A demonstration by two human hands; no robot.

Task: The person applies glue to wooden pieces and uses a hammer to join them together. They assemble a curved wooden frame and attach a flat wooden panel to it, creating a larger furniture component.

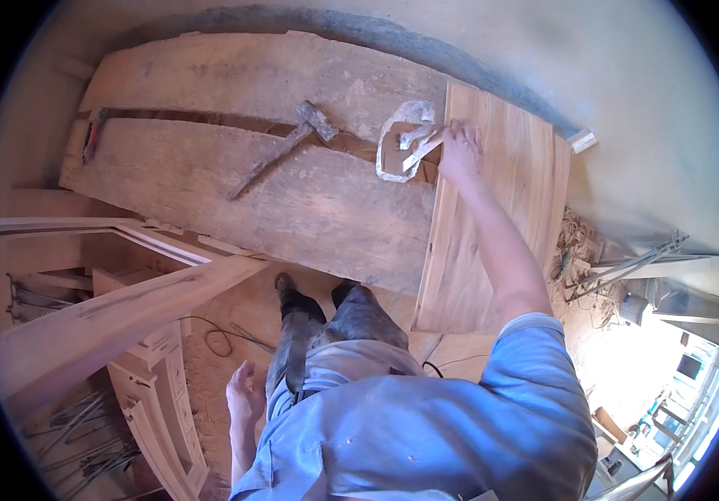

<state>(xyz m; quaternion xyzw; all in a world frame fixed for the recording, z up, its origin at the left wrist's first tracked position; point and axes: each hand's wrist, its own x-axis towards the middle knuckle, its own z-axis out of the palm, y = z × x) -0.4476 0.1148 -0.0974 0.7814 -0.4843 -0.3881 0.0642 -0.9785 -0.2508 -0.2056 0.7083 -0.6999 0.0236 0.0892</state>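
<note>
My right hand (461,152) reaches over the far end of a wooden panel, its fingers closed on a flat pale stick (423,154). The stick's lower end is inside a cut-open whitish tub (385,156), which has brownish contents and a smeared rim. Whether the stick has a blade or bristles is too small to tell. The wooden panel (493,225), with a ridged border, lies on the right end of the workbench under my right forearm. Down at my left side hangs my left hand (245,397), empty, with its fingers loosely apart.
A hammer (280,154) lies on the worn workbench (184,179), left of the tub. A long gap runs along the bench top, with a reddish tool (92,138) at its left end. A wooden frame (125,309) stands near left; shavings (581,259) cover the floor at right.
</note>
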